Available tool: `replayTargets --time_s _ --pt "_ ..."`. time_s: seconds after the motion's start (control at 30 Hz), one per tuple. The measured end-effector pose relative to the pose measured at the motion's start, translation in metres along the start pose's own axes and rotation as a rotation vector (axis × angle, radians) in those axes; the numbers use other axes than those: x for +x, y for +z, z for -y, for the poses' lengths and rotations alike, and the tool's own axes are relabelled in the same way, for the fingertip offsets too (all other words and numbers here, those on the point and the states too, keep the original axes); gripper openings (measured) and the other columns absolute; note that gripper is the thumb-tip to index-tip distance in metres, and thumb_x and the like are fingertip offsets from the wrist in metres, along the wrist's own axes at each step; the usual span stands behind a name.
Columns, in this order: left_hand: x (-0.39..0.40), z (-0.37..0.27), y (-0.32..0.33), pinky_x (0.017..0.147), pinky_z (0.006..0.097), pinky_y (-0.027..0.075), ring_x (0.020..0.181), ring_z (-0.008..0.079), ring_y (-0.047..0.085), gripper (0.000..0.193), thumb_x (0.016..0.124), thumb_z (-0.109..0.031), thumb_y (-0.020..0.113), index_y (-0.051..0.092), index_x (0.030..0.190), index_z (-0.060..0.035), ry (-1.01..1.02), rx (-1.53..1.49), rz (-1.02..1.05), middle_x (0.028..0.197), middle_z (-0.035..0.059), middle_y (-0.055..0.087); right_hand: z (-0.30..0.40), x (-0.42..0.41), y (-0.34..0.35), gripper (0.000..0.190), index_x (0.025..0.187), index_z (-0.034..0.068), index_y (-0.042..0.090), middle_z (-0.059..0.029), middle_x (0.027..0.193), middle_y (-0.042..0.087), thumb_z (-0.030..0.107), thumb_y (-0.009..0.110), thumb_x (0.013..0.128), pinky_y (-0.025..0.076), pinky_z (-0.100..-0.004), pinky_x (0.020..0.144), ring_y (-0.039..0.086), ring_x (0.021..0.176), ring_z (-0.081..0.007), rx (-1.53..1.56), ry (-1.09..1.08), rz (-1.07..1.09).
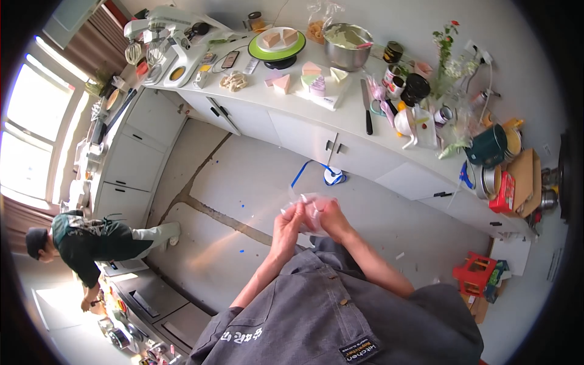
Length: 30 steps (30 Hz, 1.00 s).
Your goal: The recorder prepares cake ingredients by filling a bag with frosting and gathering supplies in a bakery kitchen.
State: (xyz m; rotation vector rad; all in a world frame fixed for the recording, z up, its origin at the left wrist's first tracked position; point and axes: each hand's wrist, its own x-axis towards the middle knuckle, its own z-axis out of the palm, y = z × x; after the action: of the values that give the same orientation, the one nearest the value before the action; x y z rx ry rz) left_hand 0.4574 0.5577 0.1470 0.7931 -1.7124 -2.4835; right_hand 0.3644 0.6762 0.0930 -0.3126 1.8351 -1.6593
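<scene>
In front of my apron, both hands are raised over the floor with a piece of clear plastic film (312,199) between them, possibly a bag. My left hand (287,227) pinches its left side with thumb and fingers. The right side is gripped by my right hand (336,222), whose fingers are partly hidden by the shiny film. Beyond my hands, a white spool with blue ribbon (334,175) lies on the floor by the cabinets, its loose end trailing left.
Pastel cake slices (313,84), a turntable (277,55), a mixing bowl (348,57) and a long knife (366,106) are on the counter (255,104). A co-worker (91,237) stands at the left. A red plastic stool (474,273) is at the right.
</scene>
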Motion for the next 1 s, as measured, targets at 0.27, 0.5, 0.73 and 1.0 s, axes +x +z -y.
replayTargets --time_s 0.27,0.5,0.73,1.0 --pt "0.062 -0.044 -0.029 0.077 0.0267 0.048 0.081 0.0101 0.061 0.047 0.107 -0.039 0.046 0.070 0.110 0.0013 -0.003 0.018 -0.009 0.080 0.0019 0.068 -0.026 0.151 0.034 0.038 0.114 0.007 0.071 -0.0118 0.108 0.071 0.026 0.067 0.082 0.051 -0.0366 0.079 0.061 0.083 -0.0254 0.005 -0.164 0.425" --pt "0.149 -0.080 -0.074 0.050 0.0206 0.026 0.060 0.0025 0.049 0.052 0.104 -0.048 0.047 0.069 0.113 -0.0014 0.039 -0.117 -0.377 0.065 -0.0016 0.060 0.048 0.211 0.058 0.024 0.112 -0.001 0.071 -0.0088 0.101 0.073 0.009 0.055 0.097 0.052 -0.0286 0.077 0.062 0.088 -0.0106 -0.068 0.278 0.509" --pt "0.230 -0.139 -0.161 0.065 0.0278 0.049 0.065 0.0138 0.059 0.059 0.103 -0.050 0.049 0.065 0.117 0.0055 0.067 -0.282 -0.330 0.066 0.0060 0.062 0.109 0.259 0.046 0.041 0.133 -0.003 0.058 -0.0135 0.113 0.071 0.016 0.062 0.098 0.057 -0.0288 0.081 0.069 0.094 -0.0151 0.094 0.228 0.223" --pt "0.294 -0.171 -0.250 0.059 0.0351 0.056 0.056 0.0132 0.055 0.040 0.103 -0.038 0.053 0.063 0.110 0.0007 0.021 -0.452 -0.380 0.067 0.0005 0.053 0.162 0.296 -0.082 0.052 0.144 0.005 0.051 -0.0001 0.091 0.065 0.013 0.066 0.094 0.047 -0.0234 0.059 0.058 0.066 -0.0079 -0.188 0.131 -0.511"
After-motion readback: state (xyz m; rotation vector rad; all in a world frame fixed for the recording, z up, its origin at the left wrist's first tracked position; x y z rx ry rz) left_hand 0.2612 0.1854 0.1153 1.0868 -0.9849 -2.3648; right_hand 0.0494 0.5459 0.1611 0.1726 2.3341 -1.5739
